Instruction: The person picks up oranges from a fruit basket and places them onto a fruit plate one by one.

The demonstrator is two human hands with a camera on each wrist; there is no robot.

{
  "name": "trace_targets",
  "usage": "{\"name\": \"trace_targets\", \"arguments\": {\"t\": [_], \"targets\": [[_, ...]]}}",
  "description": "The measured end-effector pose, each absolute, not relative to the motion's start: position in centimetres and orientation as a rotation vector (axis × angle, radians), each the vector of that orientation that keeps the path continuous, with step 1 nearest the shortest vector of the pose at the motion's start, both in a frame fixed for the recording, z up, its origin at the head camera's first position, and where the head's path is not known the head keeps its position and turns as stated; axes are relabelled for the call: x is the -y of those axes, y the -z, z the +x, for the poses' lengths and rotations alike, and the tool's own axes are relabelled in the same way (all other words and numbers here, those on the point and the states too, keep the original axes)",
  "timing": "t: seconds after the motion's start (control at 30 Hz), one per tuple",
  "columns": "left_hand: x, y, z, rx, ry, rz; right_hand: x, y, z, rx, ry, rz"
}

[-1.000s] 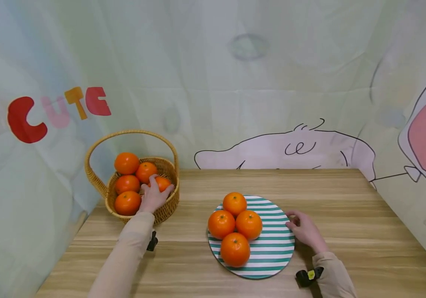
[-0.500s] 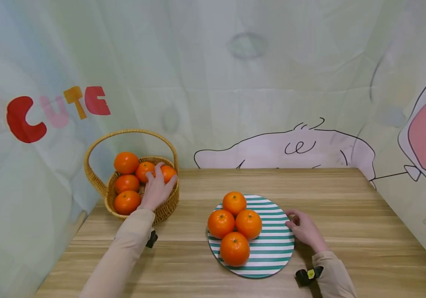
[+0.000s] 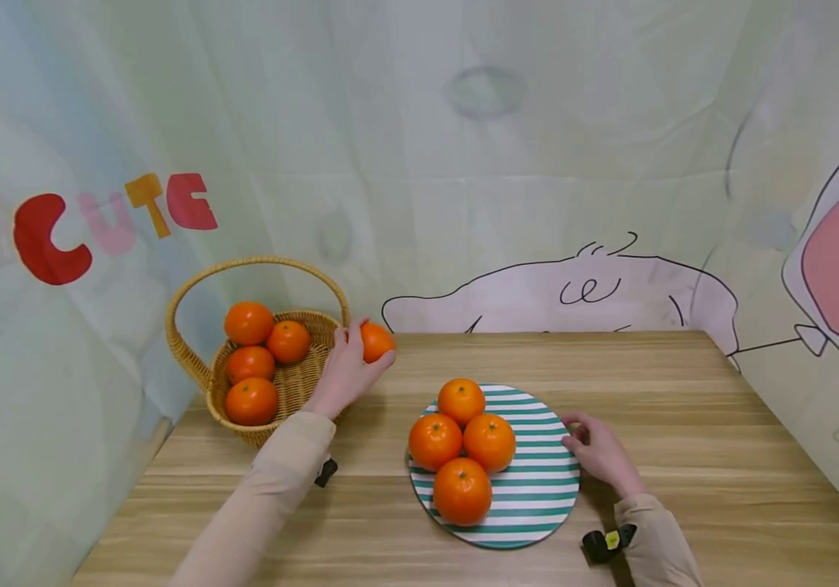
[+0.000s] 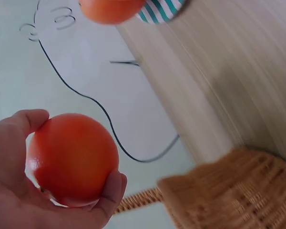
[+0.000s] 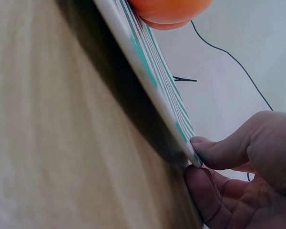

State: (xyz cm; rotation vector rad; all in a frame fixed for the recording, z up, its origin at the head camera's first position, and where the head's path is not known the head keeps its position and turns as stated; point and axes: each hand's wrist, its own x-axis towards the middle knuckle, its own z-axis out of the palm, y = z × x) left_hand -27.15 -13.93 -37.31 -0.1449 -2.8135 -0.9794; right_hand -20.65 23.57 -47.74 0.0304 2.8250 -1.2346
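My left hand [image 3: 344,373] grips an orange [image 3: 378,342] just right of the wicker basket [image 3: 296,386], raised near the basket's rim. The left wrist view shows thumb and fingers curled round this orange [image 4: 75,160] from its sides. Several more oranges [image 3: 250,364] lie along the left and back of the basket. On a round plate [image 3: 545,481] with green and white stripes, several oranges [image 3: 463,491] sit grouped at the left. My right hand [image 3: 598,455] pinches the plate's right rim. In the right wrist view the thumb [image 5: 219,151] lies on top, a finger underneath.
The basket's tall arched handle [image 3: 272,259] rises over its left and back. Both stand on a wooden table [image 3: 720,456], against a printed cloth backdrop [image 3: 404,163]. Dark camera mounts [image 3: 610,545] sit at the wrists.
My left hand has lifted the orange from the right of the basket and carried it rightward past the rim. The right hand and the plate have stayed in place.
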Motion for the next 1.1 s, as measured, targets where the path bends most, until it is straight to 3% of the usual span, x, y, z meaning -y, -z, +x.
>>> {"name": "trace_targets", "arguments": {"t": [0.63, 1.1], "targets": [[8.0, 35.7, -27.9, 2.885, 1.148, -0.416, -23.7, 47.8, -20.7, -2.834, 1.233, 0.001], [3.7, 33.9, -28.6, 3.102, 0.971, -0.533, -23.6, 47.6, -20.6, -2.817, 1.232, 0.016]]}}
